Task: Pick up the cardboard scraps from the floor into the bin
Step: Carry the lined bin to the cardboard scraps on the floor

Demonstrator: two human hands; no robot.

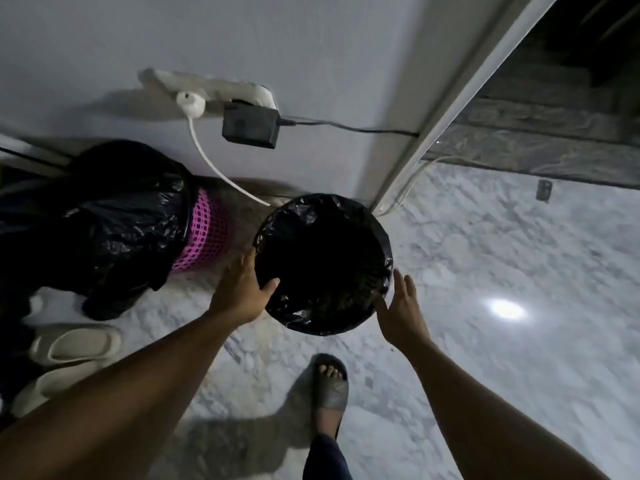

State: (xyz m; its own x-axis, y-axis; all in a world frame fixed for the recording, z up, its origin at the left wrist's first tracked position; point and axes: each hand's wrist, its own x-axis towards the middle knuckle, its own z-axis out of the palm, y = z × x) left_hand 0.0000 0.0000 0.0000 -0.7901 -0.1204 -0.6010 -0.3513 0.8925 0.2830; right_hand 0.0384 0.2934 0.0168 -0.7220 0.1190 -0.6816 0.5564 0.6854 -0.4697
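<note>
So the bin, round with a black bag lining it, sits on the marble floor right by the wall and the door frame corner. Left hand is clamped on the bin's left rim, thumb hooked over the edge. Right hand is spread flat with fingers apart, just beside the right rim; can't tell if it's actually touching. Inside of the bin is too dark to see. A pink basket under another black bag stands to the left. Pale slippers lie near the floor's left edge. One sandaled foot is planted below the bin.
</note>
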